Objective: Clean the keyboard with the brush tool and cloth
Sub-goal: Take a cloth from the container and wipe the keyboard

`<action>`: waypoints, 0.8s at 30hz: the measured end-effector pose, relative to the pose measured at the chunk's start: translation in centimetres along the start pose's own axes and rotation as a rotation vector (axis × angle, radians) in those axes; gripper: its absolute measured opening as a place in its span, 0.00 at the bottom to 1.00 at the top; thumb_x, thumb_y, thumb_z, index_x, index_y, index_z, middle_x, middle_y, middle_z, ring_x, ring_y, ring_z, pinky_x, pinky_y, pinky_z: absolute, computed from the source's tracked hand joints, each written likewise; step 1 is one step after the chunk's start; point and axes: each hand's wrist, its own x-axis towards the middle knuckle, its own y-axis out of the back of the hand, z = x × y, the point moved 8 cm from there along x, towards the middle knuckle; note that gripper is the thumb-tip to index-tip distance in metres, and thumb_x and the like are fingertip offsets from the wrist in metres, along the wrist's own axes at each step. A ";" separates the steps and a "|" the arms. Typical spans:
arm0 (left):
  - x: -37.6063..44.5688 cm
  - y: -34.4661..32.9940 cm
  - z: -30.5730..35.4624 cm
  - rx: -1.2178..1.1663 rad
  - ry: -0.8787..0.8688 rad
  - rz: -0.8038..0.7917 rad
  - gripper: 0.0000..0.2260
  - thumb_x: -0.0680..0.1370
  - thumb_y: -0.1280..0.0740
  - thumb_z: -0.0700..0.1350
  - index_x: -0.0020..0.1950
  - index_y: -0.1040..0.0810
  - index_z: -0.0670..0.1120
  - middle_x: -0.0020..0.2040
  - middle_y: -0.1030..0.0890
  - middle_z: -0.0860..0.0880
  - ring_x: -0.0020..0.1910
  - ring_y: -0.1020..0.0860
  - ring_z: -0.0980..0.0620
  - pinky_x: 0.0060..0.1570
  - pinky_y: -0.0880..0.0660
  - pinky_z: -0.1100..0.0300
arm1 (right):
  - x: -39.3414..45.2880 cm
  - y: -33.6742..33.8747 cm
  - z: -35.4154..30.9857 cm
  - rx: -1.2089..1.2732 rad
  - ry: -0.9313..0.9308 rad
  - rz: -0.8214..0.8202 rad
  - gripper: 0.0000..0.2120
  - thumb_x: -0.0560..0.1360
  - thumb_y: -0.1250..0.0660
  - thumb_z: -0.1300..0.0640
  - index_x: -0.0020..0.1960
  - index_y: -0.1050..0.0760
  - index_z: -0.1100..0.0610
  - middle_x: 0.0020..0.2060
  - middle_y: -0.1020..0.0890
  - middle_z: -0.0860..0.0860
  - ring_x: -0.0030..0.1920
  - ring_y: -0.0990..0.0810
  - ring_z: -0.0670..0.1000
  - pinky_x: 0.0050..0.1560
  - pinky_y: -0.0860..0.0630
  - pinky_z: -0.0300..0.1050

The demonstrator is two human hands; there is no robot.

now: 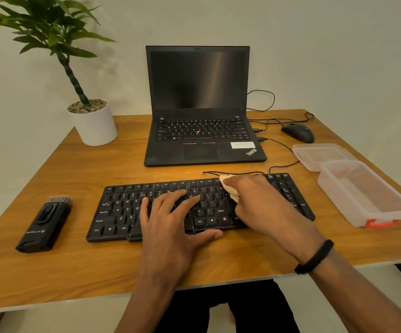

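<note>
Head view: left hand [170, 219] rests flat, fingers straight, on the keyboard [122, 210]; right hand [254, 200] clutches the cloth [228, 186] against its keys.

We read "ThinkPad" on the laptop [251, 152] palm rest, lower right corner; the keyboard [122, 212] keycaps show "Ctrl", "Alt", "Shift", "Caps Lock", "Q", "W", "Z", "X"; the brush tool [42, 224] logo is illegible.

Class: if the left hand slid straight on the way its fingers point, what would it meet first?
Probably the cloth held by the right hand: the left hand lies flat on the keyboard, fingers aimed up-right toward it. Depth is uncertain.
</note>
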 end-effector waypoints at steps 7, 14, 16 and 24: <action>-0.1 -0.1 -0.1 -0.019 -0.003 -0.005 0.41 0.64 0.40 0.79 0.69 0.21 0.56 0.71 0.23 0.52 0.73 0.29 0.48 0.77 0.43 0.34 | -5.8 0.6 -0.2 -0.027 0.027 -0.119 0.19 0.79 0.38 0.62 0.69 0.26 0.52 0.61 0.23 0.53 0.62 0.28 0.51 0.53 0.25 0.44; -0.1 0.1 0.1 0.008 -0.017 0.002 0.41 0.64 0.39 0.80 0.68 0.21 0.57 0.71 0.23 0.53 0.72 0.29 0.49 0.77 0.44 0.35 | -2.6 3.7 1.6 0.023 -0.071 0.140 0.14 0.79 0.36 0.59 0.64 0.23 0.53 0.56 0.19 0.54 0.47 0.25 0.50 0.38 0.29 0.41; -0.1 0.1 0.1 0.014 -0.012 -0.005 0.41 0.64 0.39 0.80 0.69 0.21 0.57 0.71 0.23 0.53 0.73 0.30 0.49 0.77 0.43 0.34 | -2.3 2.3 1.0 -0.013 -0.044 0.128 0.17 0.79 0.34 0.61 0.67 0.25 0.54 0.60 0.20 0.55 0.53 0.26 0.52 0.48 0.24 0.45; -0.1 0.1 0.1 0.004 0.021 0.001 0.41 0.63 0.38 0.80 0.68 0.20 0.57 0.70 0.23 0.53 0.73 0.30 0.50 0.77 0.46 0.32 | -7.6 0.0 -0.5 -0.110 0.118 0.021 0.24 0.79 0.39 0.65 0.73 0.29 0.51 0.68 0.26 0.45 0.69 0.36 0.46 0.69 0.32 0.41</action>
